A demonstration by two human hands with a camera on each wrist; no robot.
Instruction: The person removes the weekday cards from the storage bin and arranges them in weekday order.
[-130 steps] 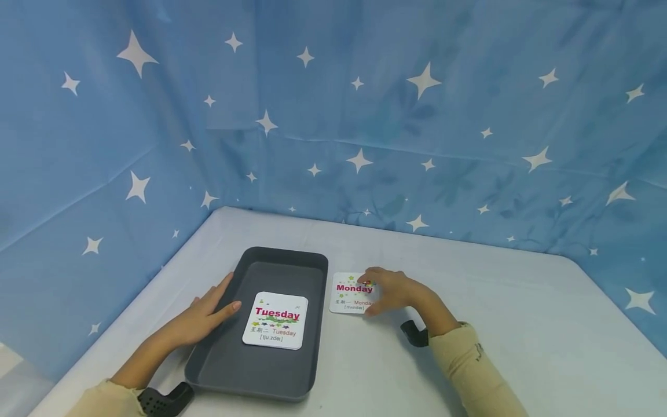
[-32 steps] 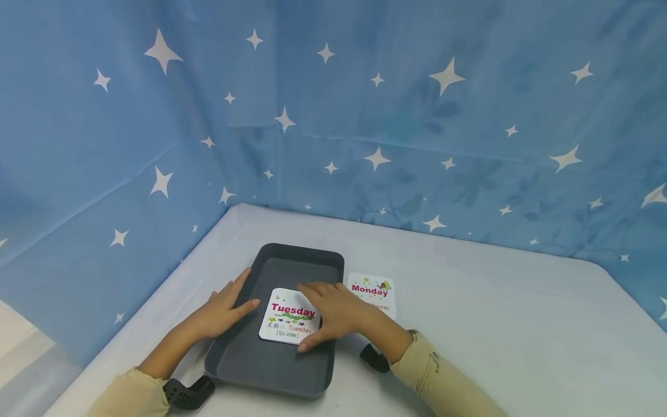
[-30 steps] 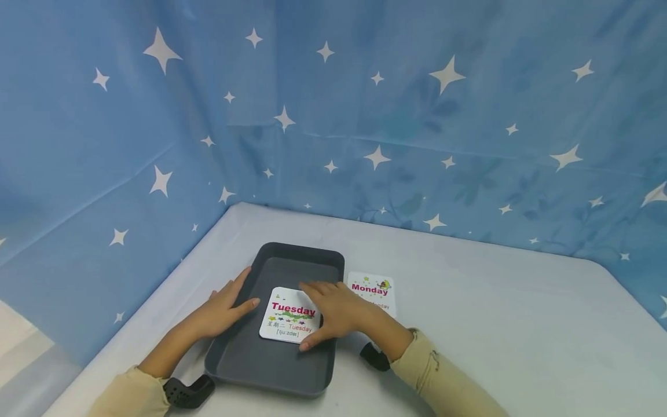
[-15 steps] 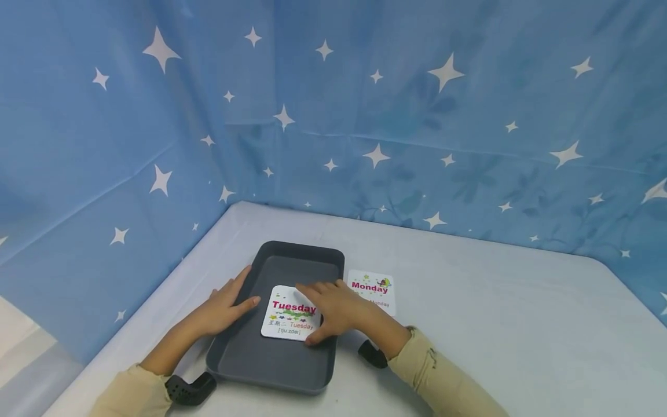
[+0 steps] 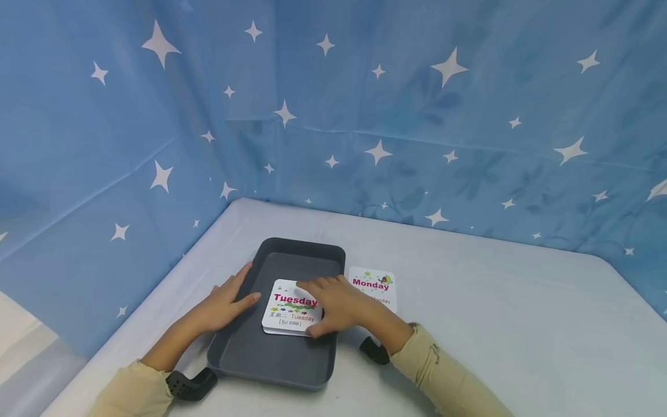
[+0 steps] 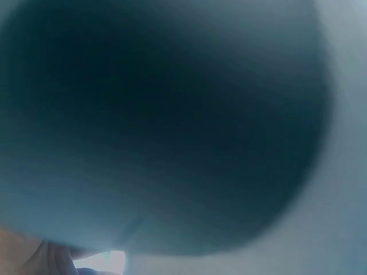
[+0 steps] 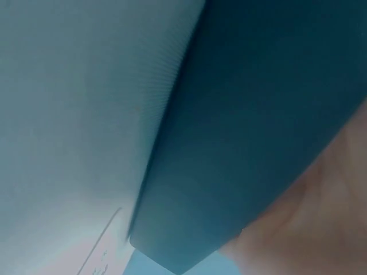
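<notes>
A dark grey tray (image 5: 271, 359) stands on the white table with a small stack of cards in it. On top of the stack is a white "Tuesday" card (image 5: 286, 310) with red letters. My right hand (image 5: 336, 304) grips this card by its right side, thumb at the lower edge and fingers at the upper. A second white layer shows along the card's bottom edge. Along the tray's left wall lies my left hand (image 5: 221, 304), fingers straight at the rim and thumb over the inside. In the right wrist view, the tray's wall (image 7: 246, 132) hides the cards.
A "Monday" card (image 5: 371, 282) lies on the table against the tray's right side, partly hidden by my right forearm. Behind the table hangs a blue curtain (image 5: 417, 116) with white stars. Black wrist devices (image 5: 193, 385) sit under both wrists.
My right hand has moved left from the Monday card to the Tuesday card. Lately this card has shifted slightly up from the white layer beneath. My left hand stays at the tray.
</notes>
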